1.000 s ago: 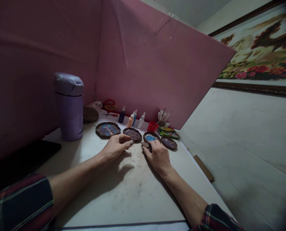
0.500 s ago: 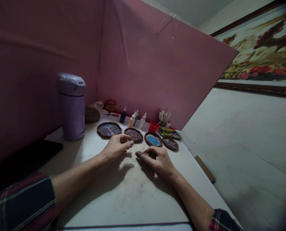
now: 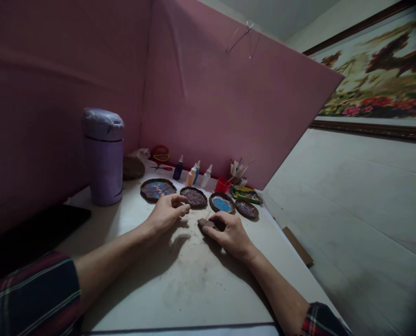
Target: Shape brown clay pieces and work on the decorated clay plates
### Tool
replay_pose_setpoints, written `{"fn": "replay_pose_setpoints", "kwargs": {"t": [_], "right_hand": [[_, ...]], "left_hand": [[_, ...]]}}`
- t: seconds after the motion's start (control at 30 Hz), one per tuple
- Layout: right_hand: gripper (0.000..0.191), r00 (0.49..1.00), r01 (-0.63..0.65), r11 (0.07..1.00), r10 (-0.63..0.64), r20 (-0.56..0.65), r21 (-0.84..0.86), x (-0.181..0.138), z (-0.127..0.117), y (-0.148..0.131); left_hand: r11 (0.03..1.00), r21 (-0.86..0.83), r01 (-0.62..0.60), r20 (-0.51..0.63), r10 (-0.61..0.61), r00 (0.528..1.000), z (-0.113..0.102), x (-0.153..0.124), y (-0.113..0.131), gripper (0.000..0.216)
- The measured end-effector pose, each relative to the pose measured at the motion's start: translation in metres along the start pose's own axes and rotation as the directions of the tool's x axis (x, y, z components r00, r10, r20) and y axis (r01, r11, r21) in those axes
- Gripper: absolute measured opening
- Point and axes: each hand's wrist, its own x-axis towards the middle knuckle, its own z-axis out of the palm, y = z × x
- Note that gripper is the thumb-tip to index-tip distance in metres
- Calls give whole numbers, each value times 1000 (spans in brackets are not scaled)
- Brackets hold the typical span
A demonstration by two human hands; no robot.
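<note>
A small lump of brown clay [image 3: 205,223] is pinched between the thumb and fingers of my right hand [image 3: 232,233], just above the white table [image 3: 194,284]. My left hand [image 3: 166,213] hovers to the left of it, fingers loosely curved and apart, holding nothing. Behind my hands lies a row of dark brown clay dishes: a large one painted blue and purple [image 3: 158,190], a purple-speckled dish [image 3: 194,197], a dish with a bright blue middle [image 3: 222,203] and a small oval dish [image 3: 246,209]. My left fingertips partly overlap the speckled dish in view.
A purple lidded tumbler [image 3: 105,158] stands left, with a black flat object [image 3: 43,233] beside it. Behind the dishes are several paint bottles [image 3: 191,175], a red cup [image 3: 223,185], a green packet [image 3: 246,194], red scissors [image 3: 164,168] and a larger clay lump [image 3: 133,167]. Pink boards [image 3: 222,98] enclose the back.
The clay lump in my right hand has turned, so that more of its surface shows. My left hand has shifted very slightly left.
</note>
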Motion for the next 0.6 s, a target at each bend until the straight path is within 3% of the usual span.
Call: {"fn": "replay_pose_setpoints", "kwargs": {"t": [0.07, 0.17, 0.3, 0.37, 0.5, 0.6], "right_hand": [[22, 997, -77, 990, 77, 0, 122, 0, -2, -2], [26, 978, -160, 965, 183, -98, 209, 1, -3, 0], [26, 975, -89, 981, 121, -187, 174, 1, -2, -1], [25, 986, -25, 987, 51, -160, 160, -1, -1, -7], [22, 997, 57, 985, -66, 51, 162, -5, 2, -19], [26, 997, -58, 967, 41, 71, 250, -5, 3, -18]], "left_hand": [[1000, 10, 1, -14, 0, 1000, 0, 0, 0, 30], [1000, -1, 9, -49, -9, 999, 0, -1, 2, 31], [1000, -21, -7, -104, 5, 995, -2, 0, 1, 33], [999, -23, -25, -134, 22, 991, -3, 2, -1, 34], [999, -33, -34, -176, 28, 984, -5, 3, -1, 33], [999, -39, -29, -192, 21, 981, -3, 1, 1, 33]]}}
